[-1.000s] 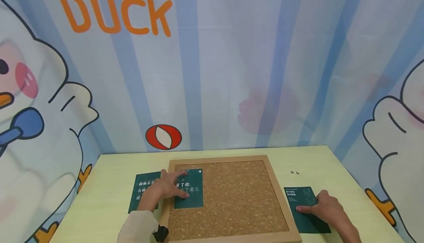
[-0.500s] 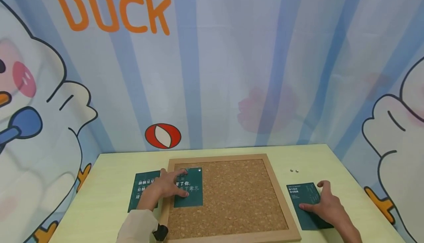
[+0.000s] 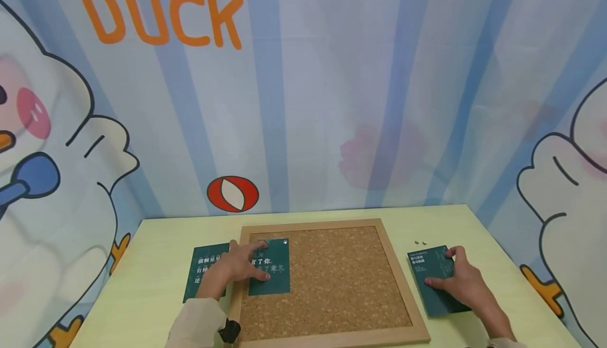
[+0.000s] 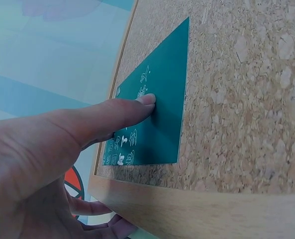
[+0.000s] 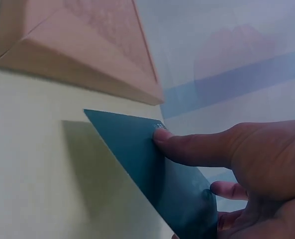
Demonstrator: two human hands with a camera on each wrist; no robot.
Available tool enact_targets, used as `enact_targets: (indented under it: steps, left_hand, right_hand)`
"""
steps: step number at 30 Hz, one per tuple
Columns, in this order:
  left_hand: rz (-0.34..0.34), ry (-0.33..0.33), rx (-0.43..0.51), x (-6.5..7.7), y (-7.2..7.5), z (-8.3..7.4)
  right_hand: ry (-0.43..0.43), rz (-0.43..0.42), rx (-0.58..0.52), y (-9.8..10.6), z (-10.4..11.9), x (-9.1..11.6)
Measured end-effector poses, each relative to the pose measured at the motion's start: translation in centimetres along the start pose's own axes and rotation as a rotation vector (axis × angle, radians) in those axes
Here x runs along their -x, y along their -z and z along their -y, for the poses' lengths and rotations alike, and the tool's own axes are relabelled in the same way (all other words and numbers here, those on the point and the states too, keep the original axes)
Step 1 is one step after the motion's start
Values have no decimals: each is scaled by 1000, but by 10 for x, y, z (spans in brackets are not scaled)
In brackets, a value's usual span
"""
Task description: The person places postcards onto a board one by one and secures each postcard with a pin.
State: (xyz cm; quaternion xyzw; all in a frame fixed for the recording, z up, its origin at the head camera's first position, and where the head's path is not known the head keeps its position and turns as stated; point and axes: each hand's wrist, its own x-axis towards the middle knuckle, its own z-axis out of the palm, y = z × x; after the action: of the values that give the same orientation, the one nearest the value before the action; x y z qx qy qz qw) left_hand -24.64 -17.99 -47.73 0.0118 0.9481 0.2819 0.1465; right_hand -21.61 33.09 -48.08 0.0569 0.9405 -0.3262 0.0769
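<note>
My left hand (image 3: 237,264) reaches over the left side of the wood-framed cork board (image 3: 348,284), resting on a dark green card (image 3: 281,287) with white lettering. Its thumb (image 4: 132,110) lies on the card's face in the left wrist view. A small shiny pin head (image 3: 285,242) marks the card's upper right corner. To the right of the board, my right hand (image 3: 468,282) grips another dark green card (image 5: 132,144) by its side, thumb on the face. That card is raised and tilted above the table, casting a shadow; the fingers behind it are partly hidden.
A third green card (image 3: 193,277) lies left of the board, partly covered by the left hand. Two tiny metallic pieces (image 3: 420,242) sit on the pale table (image 3: 142,284) behind the right-hand card. A printed curtain (image 3: 322,100) rises behind the table.
My right hand has taken hold of the right card and lifted it; the card has moved up and toward the back. My left hand stays in place on its card.
</note>
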Motion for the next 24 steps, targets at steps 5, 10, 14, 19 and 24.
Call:
enact_targets:
  steps: [5,10,14,19,24]
  left_hand:
    - [1,-5,-9,0,1,-2]
    - [-1,-6,-13,-2,-1,-1]
    - [-2,-3,-13,-2,-2,-1]
    - [-7,-1,-19,-1,-1,-1]
    - [-4,-9,-21,0,0,-1]
  right_hand:
    - [-5,-17,-26,4,20,-1]
    - [13,-40,-52,-1,39,-2]
    - [26,-43,-85,-10,56,-5]
    - [36,-44,-126,-25,81,-10]
    - [59,-48,-142,-44,103,-13]
